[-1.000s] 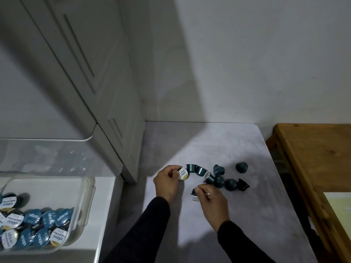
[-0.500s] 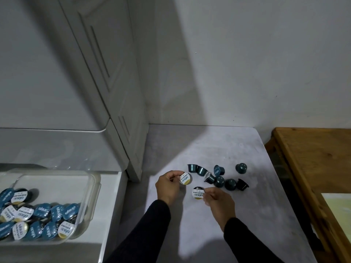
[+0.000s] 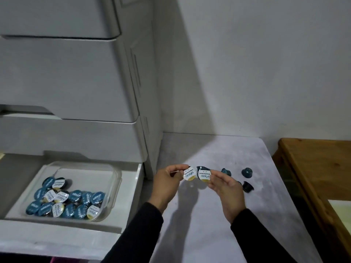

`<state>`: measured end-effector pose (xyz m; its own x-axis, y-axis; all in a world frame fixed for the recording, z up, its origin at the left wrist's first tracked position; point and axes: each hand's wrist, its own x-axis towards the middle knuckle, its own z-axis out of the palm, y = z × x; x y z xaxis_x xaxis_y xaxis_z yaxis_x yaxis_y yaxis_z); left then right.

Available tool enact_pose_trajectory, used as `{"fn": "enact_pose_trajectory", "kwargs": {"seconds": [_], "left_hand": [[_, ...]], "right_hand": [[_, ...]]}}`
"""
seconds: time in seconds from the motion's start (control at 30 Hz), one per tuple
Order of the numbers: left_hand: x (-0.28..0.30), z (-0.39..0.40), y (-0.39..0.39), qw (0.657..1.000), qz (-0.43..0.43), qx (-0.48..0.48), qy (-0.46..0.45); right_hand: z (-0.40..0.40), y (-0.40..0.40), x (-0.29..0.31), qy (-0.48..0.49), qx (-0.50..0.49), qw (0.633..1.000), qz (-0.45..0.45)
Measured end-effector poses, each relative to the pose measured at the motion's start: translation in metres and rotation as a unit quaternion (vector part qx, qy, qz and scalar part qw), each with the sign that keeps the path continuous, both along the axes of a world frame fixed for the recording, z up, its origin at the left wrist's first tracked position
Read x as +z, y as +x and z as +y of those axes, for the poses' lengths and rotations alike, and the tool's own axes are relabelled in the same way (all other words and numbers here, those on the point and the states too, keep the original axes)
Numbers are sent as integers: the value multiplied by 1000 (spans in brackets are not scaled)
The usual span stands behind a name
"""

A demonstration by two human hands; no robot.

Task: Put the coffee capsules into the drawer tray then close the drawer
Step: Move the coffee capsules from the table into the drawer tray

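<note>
Two white-lidded coffee capsules pinched mid-frame, one [image 3: 189, 175] in left hand [image 3: 167, 184], one [image 3: 204, 175] in right hand [image 3: 225, 188]; many already in clear plastic drawer tray [image 3: 114, 188], lower left; several dark capsules [image 3: 247, 172] unloaded on grey countertop [image 3: 218, 234]; white drawer [image 3: 133, 202] unclosed.

white drawer cabinet [image 3: 79, 76] standing far left, plain white wall [image 3: 256, 63] running behind. grey mottled countertop [image 3: 218, 149] lying centre, shadow falling across it. wooden table [image 3: 319, 168] sitting right.
</note>
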<state>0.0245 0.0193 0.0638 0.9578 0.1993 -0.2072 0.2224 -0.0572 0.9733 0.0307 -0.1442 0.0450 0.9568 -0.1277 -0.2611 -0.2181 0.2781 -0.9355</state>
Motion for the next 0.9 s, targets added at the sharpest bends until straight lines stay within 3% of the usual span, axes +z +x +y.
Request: {"fn": "enact_pose_trajectory", "kwargs": {"seconds": [0.3,0.6,0.9], "left_hand": [[44,83,-39,998,-44,26,36],[33,215,-66,993,-14,71,97],[6,346,-44,972,73,-43,218]], "right_hand": [[63,-21,56,-8,98,994,-52],[175,-37,51,-50,227,972,-22],[309,-19,18,-141,256,954,59]]}}
